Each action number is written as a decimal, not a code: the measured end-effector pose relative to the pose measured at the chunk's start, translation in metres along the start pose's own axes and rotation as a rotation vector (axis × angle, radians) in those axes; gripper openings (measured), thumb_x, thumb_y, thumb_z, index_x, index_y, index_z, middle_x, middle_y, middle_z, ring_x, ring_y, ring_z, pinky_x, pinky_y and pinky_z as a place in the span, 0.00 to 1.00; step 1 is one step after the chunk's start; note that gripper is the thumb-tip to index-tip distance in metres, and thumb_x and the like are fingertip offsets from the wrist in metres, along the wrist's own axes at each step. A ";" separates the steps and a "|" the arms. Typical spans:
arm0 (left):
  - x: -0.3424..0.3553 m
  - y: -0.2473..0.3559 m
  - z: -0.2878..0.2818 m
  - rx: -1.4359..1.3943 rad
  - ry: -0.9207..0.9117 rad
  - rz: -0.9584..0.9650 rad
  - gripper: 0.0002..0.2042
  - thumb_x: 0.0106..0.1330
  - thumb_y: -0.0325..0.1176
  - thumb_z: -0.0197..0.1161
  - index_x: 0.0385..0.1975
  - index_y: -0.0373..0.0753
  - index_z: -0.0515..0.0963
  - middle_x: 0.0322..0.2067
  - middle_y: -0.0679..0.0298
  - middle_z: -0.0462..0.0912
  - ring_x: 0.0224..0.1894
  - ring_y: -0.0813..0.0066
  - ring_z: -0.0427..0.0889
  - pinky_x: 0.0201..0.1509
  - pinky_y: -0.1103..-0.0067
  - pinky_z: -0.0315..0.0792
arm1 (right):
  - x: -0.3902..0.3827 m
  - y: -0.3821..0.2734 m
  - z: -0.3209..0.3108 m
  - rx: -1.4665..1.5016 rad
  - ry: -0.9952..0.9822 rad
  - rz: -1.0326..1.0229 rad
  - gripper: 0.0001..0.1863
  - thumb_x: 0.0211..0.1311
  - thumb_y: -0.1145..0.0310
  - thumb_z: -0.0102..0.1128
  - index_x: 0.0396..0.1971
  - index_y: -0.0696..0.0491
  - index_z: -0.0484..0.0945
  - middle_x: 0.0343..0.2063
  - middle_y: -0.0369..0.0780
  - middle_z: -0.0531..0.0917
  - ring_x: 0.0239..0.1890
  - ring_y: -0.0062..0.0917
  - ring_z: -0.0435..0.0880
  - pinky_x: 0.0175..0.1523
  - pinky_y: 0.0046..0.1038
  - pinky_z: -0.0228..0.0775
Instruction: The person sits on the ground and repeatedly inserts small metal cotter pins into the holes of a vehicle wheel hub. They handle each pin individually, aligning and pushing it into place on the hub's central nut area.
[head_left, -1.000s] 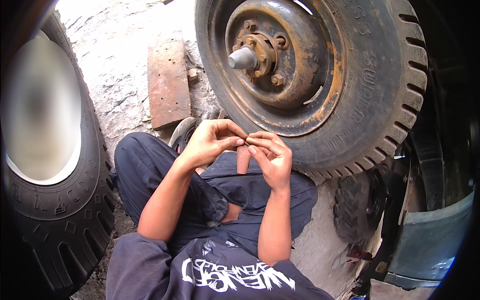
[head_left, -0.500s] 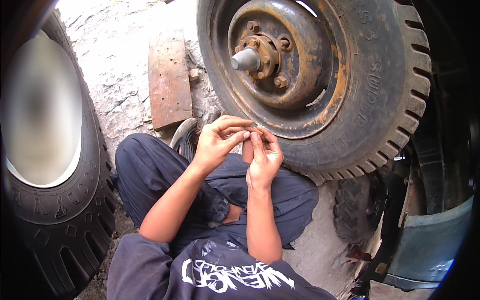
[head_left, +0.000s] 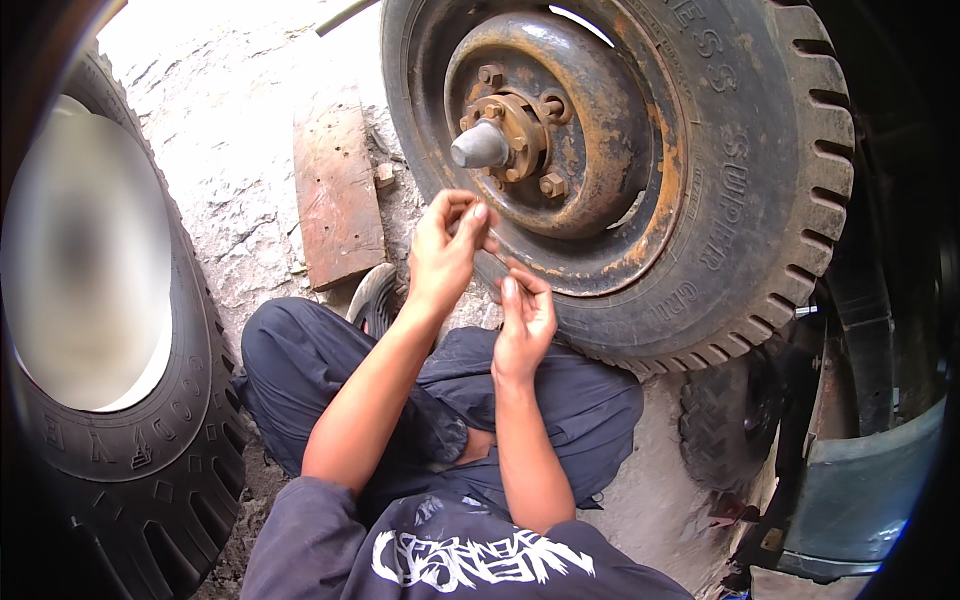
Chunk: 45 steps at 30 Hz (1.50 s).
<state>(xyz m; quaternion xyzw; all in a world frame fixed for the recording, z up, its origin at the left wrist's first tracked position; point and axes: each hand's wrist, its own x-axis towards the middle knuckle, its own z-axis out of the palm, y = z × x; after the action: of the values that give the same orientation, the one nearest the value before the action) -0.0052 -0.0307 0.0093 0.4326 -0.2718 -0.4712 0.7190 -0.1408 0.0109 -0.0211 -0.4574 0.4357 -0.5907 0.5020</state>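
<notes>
Just below the hub of the large rusty wheel [head_left: 545, 125], my left hand [head_left: 445, 255] is raised, fingers curled and pinched, their tips blurred. My right hand [head_left: 522, 330] is lower and to its right, thumb and fingers pinched near the tyre's lower sidewall [head_left: 632, 325]. A thin, blurred piece [head_left: 503, 258] runs between my two hands; its shape and the rest of what I hold are unclear or hidden. The pinkish tapered piece seen earlier is mostly hidden. The hub has rusty bolts and a grey conical cap [head_left: 478, 148]. My legs [head_left: 300, 370] are bent beneath my hands.
A big black tyre [head_left: 130, 480] stands at the left, its middle blurred out. A worn plank [head_left: 335, 200] lies on the rough pale ground [head_left: 220, 150]. At the right are a smaller treaded tyre [head_left: 715, 430], dark metal parts and a curved grey-blue panel [head_left: 855, 500].
My left hand has risen toward the hub, away from my right hand, which sits slightly lower than half a second ago. The pinkish piece is less visible, and the view has shifted slightly.
</notes>
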 end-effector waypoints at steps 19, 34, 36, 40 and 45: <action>0.031 0.010 0.068 0.354 0.392 0.321 0.07 0.75 0.31 0.74 0.41 0.32 0.87 0.30 0.62 0.93 0.36 0.82 0.90 0.43 0.81 0.81 | -0.023 0.043 -0.040 -0.504 -0.255 -0.061 0.10 0.68 0.76 0.65 0.46 0.59 0.86 0.32 0.43 0.92 0.34 0.26 0.94 0.43 0.29 0.83; 0.029 0.003 0.072 0.498 0.413 0.299 0.07 0.74 0.30 0.73 0.34 0.35 0.84 0.26 0.65 0.91 0.28 0.87 0.83 0.35 0.81 0.75 | -0.027 0.037 -0.042 -0.510 -0.279 -0.138 0.05 0.67 0.77 0.62 0.39 0.58 0.84 0.24 0.41 0.90 0.27 0.25 0.92 0.38 0.28 0.82; 0.039 0.004 0.072 0.329 0.445 0.335 0.08 0.75 0.29 0.72 0.34 0.33 0.83 0.27 0.64 0.92 0.30 0.86 0.85 0.36 0.83 0.76 | -0.027 0.037 -0.039 -0.482 -0.278 -0.141 0.05 0.68 0.78 0.61 0.39 0.58 0.84 0.24 0.40 0.89 0.27 0.24 0.92 0.38 0.28 0.82; 0.034 0.006 0.070 0.396 0.385 0.321 0.07 0.75 0.29 0.73 0.35 0.33 0.85 0.29 0.63 0.92 0.31 0.85 0.87 0.37 0.82 0.78 | -0.027 0.037 -0.041 -0.510 -0.302 -0.140 0.05 0.68 0.78 0.60 0.39 0.58 0.85 0.23 0.39 0.89 0.27 0.23 0.92 0.37 0.27 0.82; 0.017 0.006 0.052 0.581 0.287 0.283 0.06 0.72 0.30 0.75 0.37 0.33 0.87 0.28 0.62 0.92 0.33 0.82 0.90 0.38 0.79 0.81 | -0.027 0.040 -0.044 -0.407 -0.316 -0.033 0.06 0.71 0.75 0.61 0.37 0.61 0.84 0.25 0.39 0.88 0.28 0.20 0.89 0.37 0.25 0.81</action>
<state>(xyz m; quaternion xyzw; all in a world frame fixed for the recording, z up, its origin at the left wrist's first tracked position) -0.0371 -0.0636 0.0392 0.6388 -0.3482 -0.2042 0.6549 -0.1740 0.0353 -0.0714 -0.6427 0.4541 -0.4201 0.4520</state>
